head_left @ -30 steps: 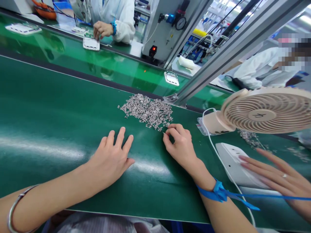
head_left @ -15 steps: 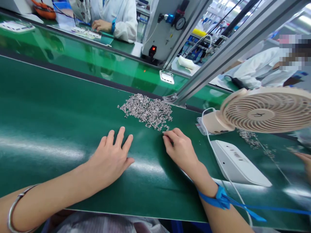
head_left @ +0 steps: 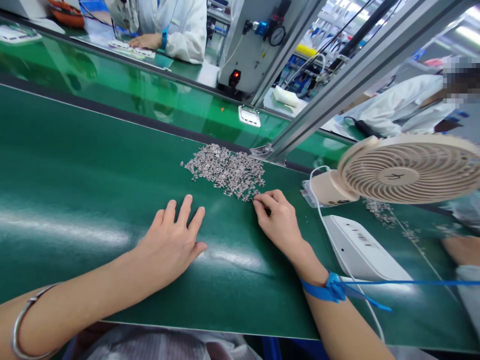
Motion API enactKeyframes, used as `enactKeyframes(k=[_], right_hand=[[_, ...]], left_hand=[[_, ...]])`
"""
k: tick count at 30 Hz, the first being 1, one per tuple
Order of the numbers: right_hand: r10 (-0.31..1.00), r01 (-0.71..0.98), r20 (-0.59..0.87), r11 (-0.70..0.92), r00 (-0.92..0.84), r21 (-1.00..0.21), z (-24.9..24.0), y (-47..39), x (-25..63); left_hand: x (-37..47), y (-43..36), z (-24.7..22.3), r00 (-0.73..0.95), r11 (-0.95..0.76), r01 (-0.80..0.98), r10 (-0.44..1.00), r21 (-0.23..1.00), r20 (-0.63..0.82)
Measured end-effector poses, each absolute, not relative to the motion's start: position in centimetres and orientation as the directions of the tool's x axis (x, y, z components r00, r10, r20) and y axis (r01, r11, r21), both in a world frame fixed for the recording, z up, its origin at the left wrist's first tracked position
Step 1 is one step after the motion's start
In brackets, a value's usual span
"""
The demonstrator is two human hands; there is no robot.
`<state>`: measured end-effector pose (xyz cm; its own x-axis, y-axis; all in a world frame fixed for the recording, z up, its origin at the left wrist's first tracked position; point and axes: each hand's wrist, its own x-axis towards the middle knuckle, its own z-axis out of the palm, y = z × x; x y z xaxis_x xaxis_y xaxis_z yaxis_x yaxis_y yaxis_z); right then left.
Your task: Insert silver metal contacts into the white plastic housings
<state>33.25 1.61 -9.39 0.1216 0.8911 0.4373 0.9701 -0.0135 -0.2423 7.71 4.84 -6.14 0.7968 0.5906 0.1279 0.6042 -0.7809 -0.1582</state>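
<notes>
A heap of small, silvery metal parts lies on the green work surface. My right hand is at the heap's lower right edge, thumb and forefinger pinched together on a small metal part that is mostly hidden by the fingertips. A blue strap is tied around that wrist. My left hand rests flat on the surface below and left of the heap, fingers spread, holding nothing.
At right stand a beige fan and a white sloped box with a cable. A metal post rises behind the heap. Beyond it, a green conveyor carries a white part. Co-workers sit across and at right.
My right hand has moved slightly up to the heap's edge. My left hand has stayed put. On the conveyor the white part has shifted left.
</notes>
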Motion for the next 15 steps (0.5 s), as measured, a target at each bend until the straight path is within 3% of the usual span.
enactKeyframes(k=[4,15], right_hand=[[0.877,0.953,0.460,0.006,0.140,-0.302,-9.63,1.78,33.08],[0.878,0.976,0.478,0.089,0.017,-0.197,-9.11,1.73,32.26]], left_hand=[[7.76,4.74,-6.13,0.795,-0.777,0.606,0.592,-0.171,0.130],[7.74,4.85,-6.10,0.794,-0.778,0.607,0.591,-0.163,0.140]])
